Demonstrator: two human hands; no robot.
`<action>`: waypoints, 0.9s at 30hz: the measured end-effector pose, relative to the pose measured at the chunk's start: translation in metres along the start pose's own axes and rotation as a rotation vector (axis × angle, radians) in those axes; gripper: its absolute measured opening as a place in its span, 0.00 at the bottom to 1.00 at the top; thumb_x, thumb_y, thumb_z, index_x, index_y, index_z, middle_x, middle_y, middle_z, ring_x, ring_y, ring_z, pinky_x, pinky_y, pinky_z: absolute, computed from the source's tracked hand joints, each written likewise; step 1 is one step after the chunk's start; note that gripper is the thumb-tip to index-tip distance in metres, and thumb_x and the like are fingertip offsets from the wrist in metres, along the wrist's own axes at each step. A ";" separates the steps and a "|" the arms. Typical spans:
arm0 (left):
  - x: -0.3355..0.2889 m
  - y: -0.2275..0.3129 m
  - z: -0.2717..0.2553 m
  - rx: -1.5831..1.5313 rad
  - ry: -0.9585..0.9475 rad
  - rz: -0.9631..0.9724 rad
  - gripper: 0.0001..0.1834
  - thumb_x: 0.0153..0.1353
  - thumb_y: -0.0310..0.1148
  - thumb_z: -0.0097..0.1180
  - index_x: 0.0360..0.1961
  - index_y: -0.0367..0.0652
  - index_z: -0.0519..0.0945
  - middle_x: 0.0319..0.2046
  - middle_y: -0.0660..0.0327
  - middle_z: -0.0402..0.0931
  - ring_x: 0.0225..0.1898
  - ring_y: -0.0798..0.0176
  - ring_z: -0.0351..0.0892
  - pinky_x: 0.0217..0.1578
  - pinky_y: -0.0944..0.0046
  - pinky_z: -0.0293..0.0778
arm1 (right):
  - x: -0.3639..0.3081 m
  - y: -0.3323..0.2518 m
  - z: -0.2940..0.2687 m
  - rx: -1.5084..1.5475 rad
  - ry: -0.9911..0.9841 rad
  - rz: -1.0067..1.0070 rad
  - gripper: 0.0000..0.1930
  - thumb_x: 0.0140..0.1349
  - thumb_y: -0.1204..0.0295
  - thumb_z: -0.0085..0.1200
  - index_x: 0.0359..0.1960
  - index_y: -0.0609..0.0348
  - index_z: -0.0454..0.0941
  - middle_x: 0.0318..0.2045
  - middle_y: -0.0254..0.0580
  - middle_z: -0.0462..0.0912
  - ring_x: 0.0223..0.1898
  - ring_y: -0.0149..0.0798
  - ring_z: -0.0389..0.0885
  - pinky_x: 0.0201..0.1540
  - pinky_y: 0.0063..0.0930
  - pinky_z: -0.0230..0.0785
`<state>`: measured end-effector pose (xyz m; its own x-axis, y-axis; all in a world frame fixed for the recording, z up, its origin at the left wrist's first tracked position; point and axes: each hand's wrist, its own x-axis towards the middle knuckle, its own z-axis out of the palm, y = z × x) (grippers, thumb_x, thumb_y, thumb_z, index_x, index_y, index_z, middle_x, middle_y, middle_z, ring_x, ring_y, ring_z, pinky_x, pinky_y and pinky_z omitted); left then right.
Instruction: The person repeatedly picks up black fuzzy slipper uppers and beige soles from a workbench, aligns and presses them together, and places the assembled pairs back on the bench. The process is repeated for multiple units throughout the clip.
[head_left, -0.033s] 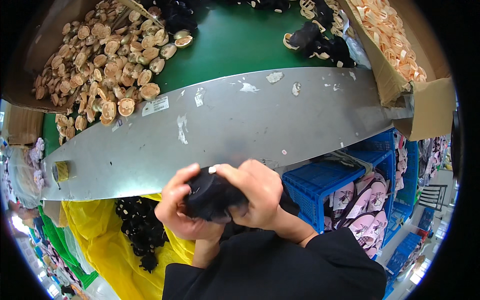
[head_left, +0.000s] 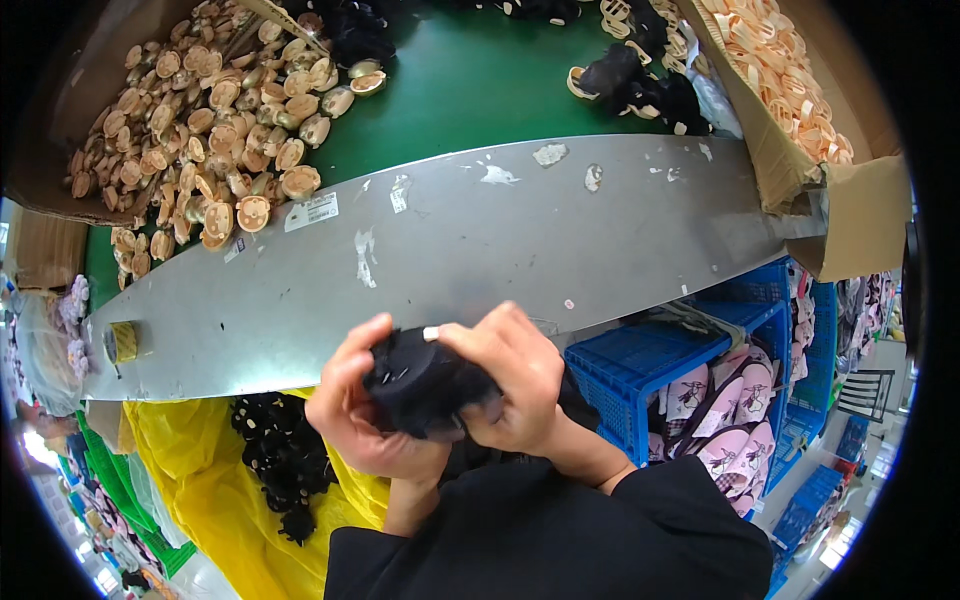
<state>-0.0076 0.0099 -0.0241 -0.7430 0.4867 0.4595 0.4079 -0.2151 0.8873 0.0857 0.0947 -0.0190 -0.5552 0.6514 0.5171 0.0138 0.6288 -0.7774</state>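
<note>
In front of my chest, near the table's close edge, both hands hold a soft black fabric piece (head_left: 425,385) between them. My left hand (head_left: 360,420) is curled round its left side. My right hand (head_left: 515,380) grips the right side, its thumb laid along the top edge. A small white bit (head_left: 431,333) shows at that thumb's tip; I cannot tell what it is. The inside of the black piece and several fingertips are hidden.
A grey metal table edge (head_left: 480,240) borders a green surface (head_left: 450,80). Far left are many shell-like plastic parts (head_left: 220,130); far right, a cardboard box (head_left: 800,185) of peach plastic rings. Black pieces (head_left: 280,450) fill a yellow bag (head_left: 190,470). Blue crates (head_left: 620,390) hold pink slippers (head_left: 740,420).
My left fingers and right knuckles have risen slightly. The black piece has tilted a little between my hands, and both still hold it.
</note>
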 end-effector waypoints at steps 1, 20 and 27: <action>0.003 0.004 0.003 -0.078 -0.013 -0.091 0.37 0.53 0.30 0.74 0.59 0.35 0.65 0.60 0.39 0.71 0.56 0.52 0.78 0.56 0.58 0.76 | 0.002 0.004 0.002 0.071 0.034 0.022 0.28 0.40 0.79 0.58 0.50 0.63 0.80 0.33 0.49 0.78 0.35 0.54 0.78 0.38 0.38 0.73; 0.015 0.013 -0.010 -0.243 -0.077 -0.403 0.12 0.57 0.19 0.69 0.33 0.39 0.74 0.32 0.65 0.70 0.32 0.75 0.69 0.35 0.76 0.65 | 0.008 -0.002 -0.011 0.600 -0.307 0.445 0.38 0.61 0.59 0.60 0.70 0.56 0.57 0.39 0.41 0.78 0.40 0.33 0.78 0.47 0.30 0.73; 0.021 0.008 -0.022 -0.358 -0.267 -0.510 0.07 0.63 0.25 0.66 0.35 0.36 0.78 0.27 0.68 0.70 0.24 0.79 0.65 0.24 0.77 0.59 | 0.004 0.010 -0.012 0.836 -0.346 0.677 0.31 0.55 0.68 0.56 0.63 0.60 0.65 0.41 0.35 0.75 0.43 0.28 0.73 0.51 0.24 0.66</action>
<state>-0.0313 -0.0001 -0.0067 -0.6204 0.7843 -0.0040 -0.1939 -0.1485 0.9697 0.0936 0.1085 -0.0202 -0.8469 0.5162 -0.1277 -0.0895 -0.3751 -0.9227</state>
